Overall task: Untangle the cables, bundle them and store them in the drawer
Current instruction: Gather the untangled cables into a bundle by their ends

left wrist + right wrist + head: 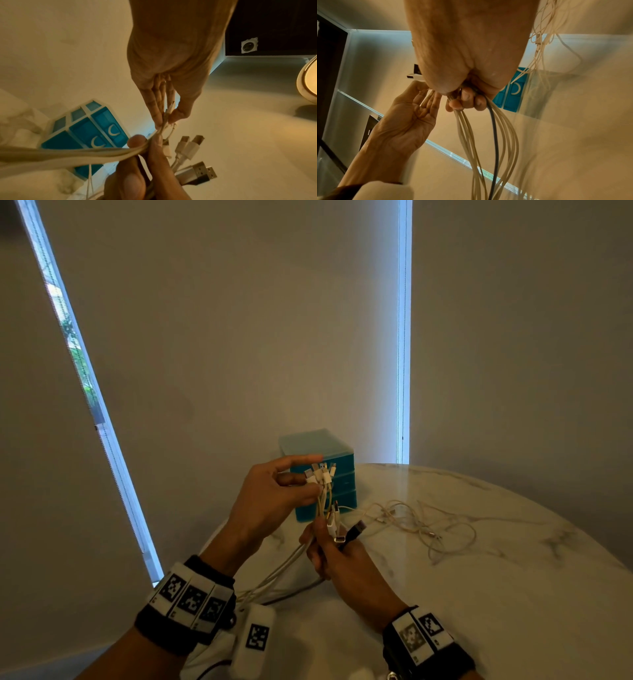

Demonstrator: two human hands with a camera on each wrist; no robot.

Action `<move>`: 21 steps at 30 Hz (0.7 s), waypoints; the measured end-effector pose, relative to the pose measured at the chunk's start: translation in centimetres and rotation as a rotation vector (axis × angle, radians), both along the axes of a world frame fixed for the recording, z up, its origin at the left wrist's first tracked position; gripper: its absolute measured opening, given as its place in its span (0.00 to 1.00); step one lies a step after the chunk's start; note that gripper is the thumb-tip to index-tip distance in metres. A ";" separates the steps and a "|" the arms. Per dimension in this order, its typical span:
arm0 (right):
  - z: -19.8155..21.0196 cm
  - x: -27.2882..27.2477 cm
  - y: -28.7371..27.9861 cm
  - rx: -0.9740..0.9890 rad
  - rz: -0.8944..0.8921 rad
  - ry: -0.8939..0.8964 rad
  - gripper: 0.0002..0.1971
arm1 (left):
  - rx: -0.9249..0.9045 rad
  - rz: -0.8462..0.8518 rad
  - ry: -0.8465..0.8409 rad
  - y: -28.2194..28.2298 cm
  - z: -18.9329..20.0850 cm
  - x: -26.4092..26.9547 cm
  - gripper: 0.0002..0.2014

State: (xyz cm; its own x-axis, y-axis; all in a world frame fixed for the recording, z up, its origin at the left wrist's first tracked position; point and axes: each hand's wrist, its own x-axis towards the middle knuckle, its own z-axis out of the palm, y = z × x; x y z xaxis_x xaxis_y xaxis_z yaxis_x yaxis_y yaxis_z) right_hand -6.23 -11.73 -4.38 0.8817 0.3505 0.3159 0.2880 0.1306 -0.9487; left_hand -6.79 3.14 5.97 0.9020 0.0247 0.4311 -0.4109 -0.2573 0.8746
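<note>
My left hand (298, 489) is raised in front of the teal drawer unit (344, 496) and pinches the upper ends of several white cables (322, 474), their plugs fanned out above the fingers. Just below, my right hand (337, 556) grips the same bunch in a fist, with a black USB plug (356, 529) and white plugs sticking out beside the thumb. In the left wrist view the left hand (167, 119) pinches the strands above the right hand (137, 169). From the right hand (465, 100) the cables (488, 135) hang down in long loops.
A loose tangle of thin white cables (421, 525) lies on the round marble table (496, 594), right of the drawer unit. All the unit's drawers (89, 129) are closed. Roller blinds and a wall stand behind the table.
</note>
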 end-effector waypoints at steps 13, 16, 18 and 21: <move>0.3 0.0 0.0 -0.020 -0.014 -0.041 0.22 | -0.083 0.078 -0.013 -0.9 -0.9 0.8 0.17; 0.3 -0.1 0.0 -0.037 -0.016 -0.075 0.22 | -0.113 0.051 0.002 -0.8 -1.0 0.8 0.19; 0.2 -0.1 -0.1 -0.049 -0.018 -0.087 0.22 | -0.106 0.040 -0.002 -0.8 -1.0 0.8 0.19; 0.2 -0.1 -0.1 -0.062 -0.021 -0.082 0.22 | -0.026 0.052 -0.036 -0.7 -0.6 0.8 0.17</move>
State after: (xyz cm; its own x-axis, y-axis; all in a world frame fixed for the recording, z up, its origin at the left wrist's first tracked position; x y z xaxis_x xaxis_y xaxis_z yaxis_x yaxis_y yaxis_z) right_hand -6.30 -11.83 -4.20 0.8609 0.3536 0.3659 0.3673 0.0657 -0.9278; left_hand -5.94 2.46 5.36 0.8830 0.0832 0.4620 -0.4291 -0.2563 0.8661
